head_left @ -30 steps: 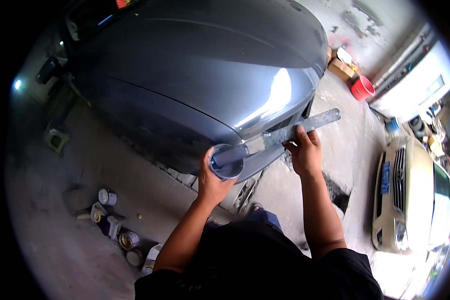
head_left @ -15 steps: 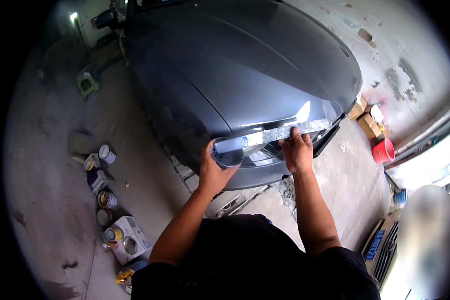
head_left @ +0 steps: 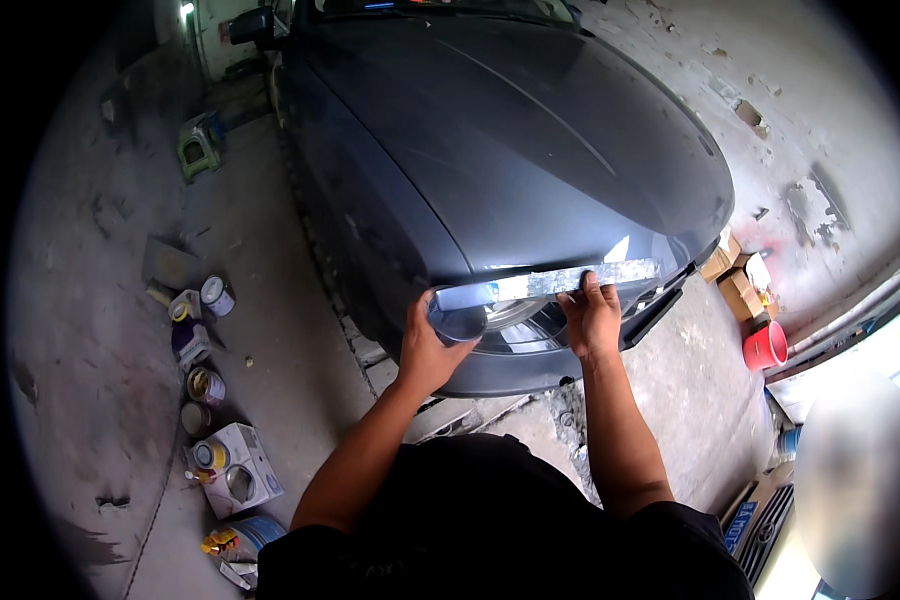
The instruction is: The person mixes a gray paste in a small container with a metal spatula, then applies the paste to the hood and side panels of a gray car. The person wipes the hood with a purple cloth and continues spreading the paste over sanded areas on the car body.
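Observation:
My left hand (head_left: pixel 430 348) is wrapped round a clear plastic cup (head_left: pixel 458 324) with blue-grey liquid in it, probably paint. In my right hand (head_left: pixel 595 318), thumb and fingers pinch a long flat mixing stick (head_left: pixel 560 281) covered in dried paint specks. Its left end, coated blue-grey, lies across the mouth of the cup; whether it touches the liquid I cannot tell. Both hands are held out in front of a dark grey car (head_left: pixel 470 170), over its front corner and headlight (head_left: pixel 530 330).
Paint cans (head_left: pixel 217 294), a white box (head_left: pixel 245 470) and other tins line the floor on the left. A green stool (head_left: pixel 199 152) stands farther back. Cardboard boxes (head_left: pixel 740 295) and a red bucket (head_left: pixel 766 346) are by the right wall. Another car's front (head_left: pixel 765 525) shows at lower right.
The stick's right end has come down, so the stick lies more level. My hands keep their holds. The view has tilted up, showing more of the car's windscreen.

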Motion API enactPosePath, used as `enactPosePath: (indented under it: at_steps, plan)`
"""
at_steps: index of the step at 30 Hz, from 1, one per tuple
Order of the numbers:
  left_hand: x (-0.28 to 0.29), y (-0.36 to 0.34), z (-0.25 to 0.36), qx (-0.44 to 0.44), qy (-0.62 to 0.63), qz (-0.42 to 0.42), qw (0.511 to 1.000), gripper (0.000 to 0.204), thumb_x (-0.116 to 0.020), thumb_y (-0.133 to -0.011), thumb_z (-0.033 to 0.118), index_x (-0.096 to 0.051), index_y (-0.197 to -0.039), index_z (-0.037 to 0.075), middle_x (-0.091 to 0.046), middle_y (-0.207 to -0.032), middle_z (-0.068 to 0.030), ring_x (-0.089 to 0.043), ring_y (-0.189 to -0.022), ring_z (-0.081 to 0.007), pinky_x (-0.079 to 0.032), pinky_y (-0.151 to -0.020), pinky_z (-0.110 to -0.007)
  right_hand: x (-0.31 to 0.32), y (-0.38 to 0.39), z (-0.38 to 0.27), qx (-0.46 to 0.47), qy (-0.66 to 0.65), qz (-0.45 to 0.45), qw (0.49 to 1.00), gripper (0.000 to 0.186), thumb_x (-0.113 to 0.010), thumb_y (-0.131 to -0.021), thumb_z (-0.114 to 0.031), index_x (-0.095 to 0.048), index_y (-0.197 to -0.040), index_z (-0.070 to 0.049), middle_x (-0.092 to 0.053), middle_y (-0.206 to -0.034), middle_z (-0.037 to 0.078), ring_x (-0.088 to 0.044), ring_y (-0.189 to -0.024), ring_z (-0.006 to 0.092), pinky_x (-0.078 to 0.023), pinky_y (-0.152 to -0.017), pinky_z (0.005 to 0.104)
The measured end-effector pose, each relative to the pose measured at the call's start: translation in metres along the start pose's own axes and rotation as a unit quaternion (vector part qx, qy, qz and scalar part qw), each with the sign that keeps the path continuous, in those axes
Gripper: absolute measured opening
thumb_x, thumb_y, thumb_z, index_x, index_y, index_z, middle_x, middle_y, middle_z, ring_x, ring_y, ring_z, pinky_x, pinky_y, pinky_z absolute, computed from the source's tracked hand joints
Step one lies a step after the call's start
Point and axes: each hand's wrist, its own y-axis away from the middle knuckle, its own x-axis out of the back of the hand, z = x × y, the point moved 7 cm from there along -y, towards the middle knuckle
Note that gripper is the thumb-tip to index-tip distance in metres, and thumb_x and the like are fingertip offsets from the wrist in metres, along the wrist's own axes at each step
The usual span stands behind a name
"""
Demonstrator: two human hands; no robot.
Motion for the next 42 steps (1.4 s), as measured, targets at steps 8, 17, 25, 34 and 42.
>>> enactPosePath:
  at_steps: [8, 17, 25, 34, 42]
  plan:
    - [0.003, 0.005, -0.012, 0.014, 0.052, -0.009, 0.998, 0.089, -0.087, -0.067, 0.020, -0.036, -0.137, -0.001, -0.048, -0.129, -0.0231, -0.053, -0.118, -0.0366, -0.045, -0.100, -0.042, -0.001, -0.004, -0.013, 0.029, 0.088, 0.041, 0.995, 0.021, -0.063, -0.095, -0.019, -0.054, -0.110, -0.009, -0.057, -0.096, 0.005, -0.059, -0.084, 0.0185, -0.054, -0.074, 0.0373]
    - [0.028, 0.022, -0.007, -0.016, 0.111, -0.037, 0.993, 0.095, -0.088, -0.066, 0.018, -0.032, -0.142, 0.003, -0.049, -0.134, -0.0192, -0.051, -0.126, -0.0322, -0.041, -0.105, -0.040, -0.150, 0.057, -0.040, 0.154, 0.343, -0.261, 0.889, 0.016, -0.058, -0.098, -0.014, -0.057, -0.105, 0.000, -0.061, -0.093, 0.004, -0.056, -0.079, 0.0109, -0.049, -0.073, 0.0262]
    - [0.111, 0.033, -0.073, 0.103, 0.210, -0.072, 0.970, 0.093, -0.087, -0.067, 0.016, -0.034, -0.142, 0.002, -0.050, -0.134, -0.0187, -0.050, -0.126, -0.0290, -0.038, -0.106, -0.038, -0.302, 0.072, 0.083, 0.130, 0.405, -0.437, 0.793, 0.027, -0.074, -0.083, -0.001, -0.053, -0.100, 0.000, -0.071, -0.082, 0.009, -0.064, -0.072, 0.0106, -0.050, -0.066, 0.0252]
    - [0.307, -0.002, -0.186, 0.131, 0.233, -0.070, 0.961, 0.082, -0.088, -0.067, 0.021, -0.043, -0.133, 0.003, -0.056, -0.125, -0.0136, -0.055, -0.118, -0.0247, -0.042, -0.101, -0.036, -0.503, 0.097, 0.278, -0.077, 0.315, -0.551, 0.769, 0.045, -0.059, -0.097, -0.036, -0.053, -0.119, 0.002, -0.066, -0.097, 0.013, -0.063, -0.087, 0.0175, -0.050, -0.078, 0.0317]
    - [0.554, -0.006, -0.257, 0.132, 0.076, 0.120, 0.981, 0.094, -0.091, -0.061, 0.020, -0.039, -0.138, 0.004, -0.051, -0.131, -0.0165, -0.051, -0.124, -0.0309, -0.040, -0.105, -0.040, -0.618, 0.094, 0.471, -0.370, 0.070, -0.549, 0.746, 0.057, -0.044, -0.099, -0.052, -0.054, -0.118, 0.001, -0.067, -0.098, 0.015, -0.064, -0.083, 0.0225, -0.053, -0.078, 0.0362]
